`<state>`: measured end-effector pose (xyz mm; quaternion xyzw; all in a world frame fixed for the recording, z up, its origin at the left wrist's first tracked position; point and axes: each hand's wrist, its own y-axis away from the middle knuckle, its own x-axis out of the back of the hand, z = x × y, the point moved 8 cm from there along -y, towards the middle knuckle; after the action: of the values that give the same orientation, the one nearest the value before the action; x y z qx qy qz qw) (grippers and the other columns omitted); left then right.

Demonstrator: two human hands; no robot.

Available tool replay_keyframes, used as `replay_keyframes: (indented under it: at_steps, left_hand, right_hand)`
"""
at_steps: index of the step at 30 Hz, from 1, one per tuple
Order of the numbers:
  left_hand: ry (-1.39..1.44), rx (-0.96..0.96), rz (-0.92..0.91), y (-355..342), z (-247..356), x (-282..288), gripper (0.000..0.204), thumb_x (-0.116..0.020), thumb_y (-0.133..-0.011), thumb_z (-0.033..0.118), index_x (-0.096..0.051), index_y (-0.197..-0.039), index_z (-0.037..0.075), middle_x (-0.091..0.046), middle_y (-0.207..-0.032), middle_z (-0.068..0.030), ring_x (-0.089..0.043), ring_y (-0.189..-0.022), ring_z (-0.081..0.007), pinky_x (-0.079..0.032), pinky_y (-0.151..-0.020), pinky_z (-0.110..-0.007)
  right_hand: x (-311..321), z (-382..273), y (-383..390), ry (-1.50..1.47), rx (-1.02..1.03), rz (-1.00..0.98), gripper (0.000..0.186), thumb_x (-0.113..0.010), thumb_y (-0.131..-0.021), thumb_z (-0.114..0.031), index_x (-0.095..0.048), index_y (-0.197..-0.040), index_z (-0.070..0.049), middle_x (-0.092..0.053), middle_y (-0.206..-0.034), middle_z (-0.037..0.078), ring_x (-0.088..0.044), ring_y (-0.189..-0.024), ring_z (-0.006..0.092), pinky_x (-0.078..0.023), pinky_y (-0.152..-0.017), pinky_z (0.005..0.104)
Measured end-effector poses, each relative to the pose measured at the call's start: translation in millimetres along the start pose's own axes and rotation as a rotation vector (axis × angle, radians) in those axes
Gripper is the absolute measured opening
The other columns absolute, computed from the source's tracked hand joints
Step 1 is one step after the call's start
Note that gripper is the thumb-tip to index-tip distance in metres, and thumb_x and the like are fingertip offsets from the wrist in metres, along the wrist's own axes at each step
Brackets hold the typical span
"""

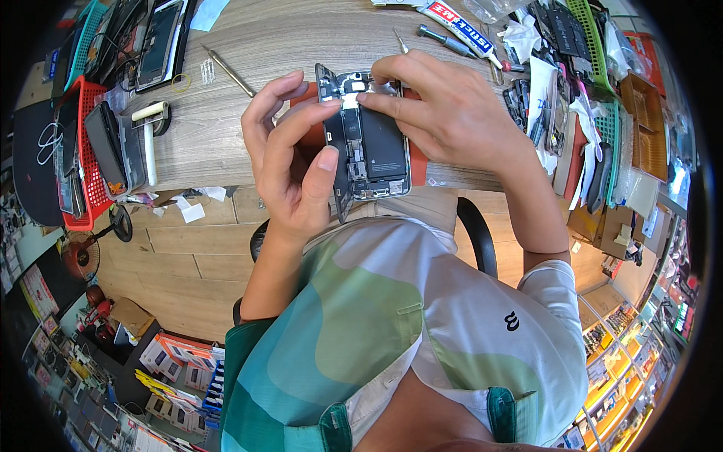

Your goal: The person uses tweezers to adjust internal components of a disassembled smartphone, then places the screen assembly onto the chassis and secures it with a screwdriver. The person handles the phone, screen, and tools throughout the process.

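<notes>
An opened smartphone (pixel 385 143) stands over the near edge of the bench, its black battery and inner boards bare. Along its left side the loose display panel (pixel 339 169) is tilted up like a book cover. My left hand (pixel 290 154) is curled around that panel, with a fingertip near its top and the thumb beside it. My right hand (pixel 452 105) reaches in from the right, its bent fingers closed on the phone's upper end by the camera area. Whether a small part sits between those fingertips is hidden. An orange-red mat (pixel 418 167) shows behind the phone.
A pen-like screwdriver (pixel 228 70) lies left on the wood-grain bench (pixel 248 34). Farther right are a glue tube (pixel 461 29) and a metal driver (pixel 446 41). A red basket (pixel 90 162) with phones stands left, beside a white-handled roller tool (pixel 150 143). Parts and a brown tray (pixel 645 124) crowd the right.
</notes>
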<state>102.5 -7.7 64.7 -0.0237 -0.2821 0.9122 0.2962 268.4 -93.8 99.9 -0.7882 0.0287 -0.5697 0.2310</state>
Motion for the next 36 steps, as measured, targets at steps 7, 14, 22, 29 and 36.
replay_keyframes:
  at_steps: [7,14,22,29,36]
  left_hand:
    - [0.002,0.004,0.002,0,0,0,0.039,-0.068,-0.102,0.027,-0.075,-0.13,0.001,-0.05,-0.152,-0.0237,-0.057,-0.133,-0.0361,-0.045,-0.115,-0.049]
    - [0.008,0.002,0.005,0,1,0,0.039,-0.068,-0.102,0.028,-0.075,-0.13,0.001,-0.05,-0.152,-0.0235,-0.057,-0.133,-0.0359,-0.045,-0.115,-0.049]
    - [0.029,0.003,-0.008,-3,-1,-2,0.043,-0.07,-0.102,0.033,-0.075,-0.131,0.002,-0.047,-0.154,-0.0238,-0.054,-0.136,-0.0366,-0.044,-0.116,-0.049]
    - [-0.011,0.041,-0.187,-27,-4,-1,0.057,-0.074,-0.093,0.046,-0.075,-0.129,0.003,-0.045,-0.159,-0.0262,-0.052,-0.14,-0.0394,-0.043,-0.116,-0.051]
    - [0.031,-0.062,-0.508,-54,-13,-10,0.05,-0.079,-0.083,0.038,-0.074,-0.118,0.002,-0.061,-0.142,-0.0254,-0.059,-0.129,-0.0395,-0.047,-0.11,-0.049]
  right_hand:
    - [1,-1,0,0.009,-0.026,-0.026,0.037,-0.079,-0.078,-0.013,-0.079,-0.115,-0.01,-0.064,-0.12,0.004,-0.068,-0.107,0.0247,-0.058,-0.08,0.0378]
    - [5,-1,0,0.041,-0.03,-0.02,0.034,-0.079,-0.079,-0.014,-0.078,-0.112,-0.01,-0.065,-0.119,0.004,-0.069,-0.104,0.0244,-0.058,-0.078,0.0376]
    - [17,3,10,0.031,-0.111,0.042,0.036,-0.077,-0.08,-0.009,-0.079,-0.116,-0.01,-0.068,-0.121,0.005,-0.07,-0.097,0.0259,-0.059,-0.076,0.0384]
    - [24,5,43,-0.023,-0.306,0.149,0.038,-0.077,-0.081,-0.005,-0.081,-0.117,-0.013,-0.069,-0.12,0.004,-0.066,-0.088,0.023,-0.056,-0.072,0.0358]
    - [6,-11,66,-0.104,-0.353,0.387,0.038,-0.08,-0.081,-0.005,-0.081,-0.118,-0.014,-0.069,-0.12,0.007,-0.065,-0.091,0.0251,-0.054,-0.073,0.0354]
